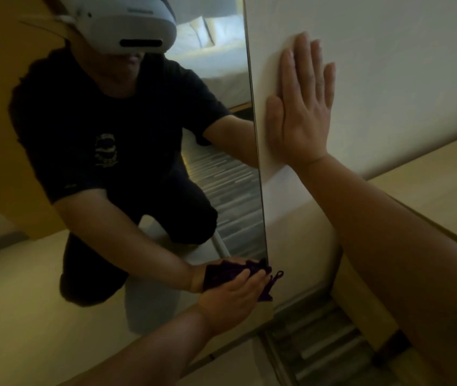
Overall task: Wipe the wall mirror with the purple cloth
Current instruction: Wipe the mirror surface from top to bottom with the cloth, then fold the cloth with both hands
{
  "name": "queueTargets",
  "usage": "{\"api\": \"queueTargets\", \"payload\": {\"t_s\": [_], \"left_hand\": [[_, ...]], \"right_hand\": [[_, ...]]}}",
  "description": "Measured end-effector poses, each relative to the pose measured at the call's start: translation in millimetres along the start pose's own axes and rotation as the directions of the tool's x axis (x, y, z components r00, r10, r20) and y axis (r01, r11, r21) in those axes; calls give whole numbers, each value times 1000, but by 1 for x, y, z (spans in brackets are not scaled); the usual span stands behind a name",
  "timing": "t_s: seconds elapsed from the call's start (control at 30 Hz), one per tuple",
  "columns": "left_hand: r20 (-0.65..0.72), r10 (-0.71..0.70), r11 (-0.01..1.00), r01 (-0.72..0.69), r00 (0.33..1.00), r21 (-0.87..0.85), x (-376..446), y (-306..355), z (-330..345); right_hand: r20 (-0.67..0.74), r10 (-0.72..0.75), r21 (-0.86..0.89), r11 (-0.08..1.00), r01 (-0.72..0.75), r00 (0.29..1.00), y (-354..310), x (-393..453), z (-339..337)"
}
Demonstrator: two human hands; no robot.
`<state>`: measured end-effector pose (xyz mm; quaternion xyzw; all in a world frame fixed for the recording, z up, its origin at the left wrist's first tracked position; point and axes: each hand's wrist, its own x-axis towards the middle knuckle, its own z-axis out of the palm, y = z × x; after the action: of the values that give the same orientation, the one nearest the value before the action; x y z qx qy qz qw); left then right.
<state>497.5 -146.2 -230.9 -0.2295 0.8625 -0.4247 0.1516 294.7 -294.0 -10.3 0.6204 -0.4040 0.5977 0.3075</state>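
Down at the bottom right corner of the wall mirror (143, 174), the purple cloth (266, 284) is bunched under my left hand (231, 296), whose fingers close over it to press it to the glass. Its loose tail trails past the mirror's edge, pointing right. The mirror's long axis runs vertically. My right hand (301, 107) lies open and flat on the white wall (388, 51), likely bracing me.

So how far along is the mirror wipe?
In hand: the left hand presses the crumpled purple cloth at the tall wall mirror's bottom right corner, right hand flat on the white wall. Whether the glass above is done or left, I can't tell.
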Motion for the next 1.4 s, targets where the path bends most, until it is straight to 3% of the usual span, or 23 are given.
{"api": "queueTargets", "payload": {"t_s": [0.3,0.5,0.63,0.83,1.0,1.1,1.3,1.4], "left_hand": [[100,75,988,-61,992,-139,-15,-11,-14],[-43,-150,965,137,988,-226,-39,-50,-63],[-72,-300,886,250,951,-390,-54,-86,-103],[-69,-379,773,275,923,-572,-86,-142,-175],[-59,-481,607,284,875,-742,-103,-215,-246],[64,-458,463,299,887,-834,-116,-258,-288],[273,-220,135,306,937,-942,-136,-333,-388],[284,-103,-9,285,953,-959,-141,-360,-436]], "right_hand": [[28,21,-6,1000,-21,999,-1,1,-1],[230,81,-23,997,-78,970,-6,3,-18],[488,159,-85,987,-134,858,-16,12,-48],[754,292,-194,955,-225,588,-47,46,-105],[859,329,-184,914,-362,392,-111,105,-189],[922,287,-177,909,-377,260,-151,152,-248],[972,126,-74,965,-251,199,-197,236,-327],[973,124,-91,981,-172,193,-214,268,-350]]}}
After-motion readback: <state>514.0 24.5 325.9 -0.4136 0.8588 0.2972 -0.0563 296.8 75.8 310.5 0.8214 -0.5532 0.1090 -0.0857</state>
